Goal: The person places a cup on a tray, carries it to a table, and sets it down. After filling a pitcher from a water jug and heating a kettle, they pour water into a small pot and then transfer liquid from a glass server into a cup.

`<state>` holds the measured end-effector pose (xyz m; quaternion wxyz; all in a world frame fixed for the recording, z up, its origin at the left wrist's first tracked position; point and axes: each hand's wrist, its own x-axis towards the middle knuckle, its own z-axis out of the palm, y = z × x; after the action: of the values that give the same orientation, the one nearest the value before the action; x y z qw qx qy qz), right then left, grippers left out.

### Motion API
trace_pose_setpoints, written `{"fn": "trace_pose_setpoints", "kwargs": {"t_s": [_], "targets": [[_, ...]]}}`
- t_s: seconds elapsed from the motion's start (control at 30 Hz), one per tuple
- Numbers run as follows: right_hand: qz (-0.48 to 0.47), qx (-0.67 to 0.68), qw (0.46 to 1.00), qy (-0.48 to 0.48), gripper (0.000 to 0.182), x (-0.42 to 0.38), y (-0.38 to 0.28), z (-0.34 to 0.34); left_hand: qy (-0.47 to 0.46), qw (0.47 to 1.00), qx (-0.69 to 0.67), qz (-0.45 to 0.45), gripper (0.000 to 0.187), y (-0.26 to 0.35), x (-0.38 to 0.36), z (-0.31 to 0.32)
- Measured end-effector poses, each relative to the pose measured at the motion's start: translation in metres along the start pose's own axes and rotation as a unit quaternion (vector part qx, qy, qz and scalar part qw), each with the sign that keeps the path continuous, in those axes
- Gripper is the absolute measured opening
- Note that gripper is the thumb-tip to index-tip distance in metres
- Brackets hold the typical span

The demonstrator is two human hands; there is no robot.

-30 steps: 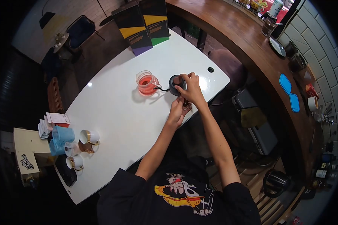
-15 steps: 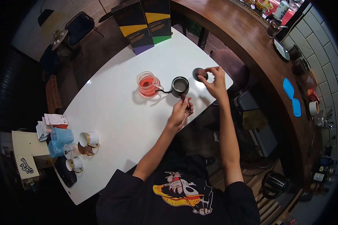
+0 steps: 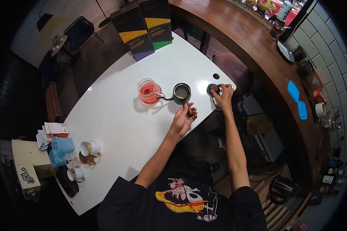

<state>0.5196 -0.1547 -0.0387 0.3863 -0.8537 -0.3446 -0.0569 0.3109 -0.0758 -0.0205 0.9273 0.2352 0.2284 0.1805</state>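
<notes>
A black gooseneck kettle [image 3: 182,93], its top uncovered, is near the middle of the white table. My left hand [image 3: 183,120] is closed around the kettle's brown handle [image 3: 189,110] on the near side. To the right, my right hand [image 3: 224,97] pinches a small dark kettle lid [image 3: 213,89] by its brown knob, close over the table's right corner. Left of the kettle stands a glass server [image 3: 149,92] with red liquid in it; the kettle's thin spout points toward the server and overlaps its handle in this view.
Black boxes with coloured bands [image 3: 144,30] stand at the table's far end. White cups [image 3: 90,148] and blue plastic containers [image 3: 61,148] are grouped at the left end. Along the right runs a wooden counter [image 3: 254,54]. A round hole [image 3: 216,76] shows near the table's right corner.
My right hand has moved the lid right and down, toward the table's corner. My left hand stays on the kettle handle, and the whole view has shifted slightly.
</notes>
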Motion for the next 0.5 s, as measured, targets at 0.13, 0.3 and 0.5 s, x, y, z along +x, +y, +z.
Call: {"fn": "trace_pose_setpoints", "kwargs": {"t_s": [0.13, 0.3, 0.5], "targets": [[-0.004, -0.006, 1.0, 0.0, 0.041, 0.001, -0.001, 0.003, -0.022, 1.0, -0.007, -0.007, 0.033, 0.003, 0.001, 0.0], [0.022, -0.016, 1.0, -0.011, 0.041, 0.0, -0.005, 0.002, -0.026, 0.999, 0.025, -0.003, 0.03, 0.001, 0.003, 0.002], [0.04, -0.016, 0.999, 0.023, 0.04, -0.01, -0.01, -0.018, -0.044, 0.998, 0.047, -0.006, 0.027, 0.004, 0.006, -0.002]]}}
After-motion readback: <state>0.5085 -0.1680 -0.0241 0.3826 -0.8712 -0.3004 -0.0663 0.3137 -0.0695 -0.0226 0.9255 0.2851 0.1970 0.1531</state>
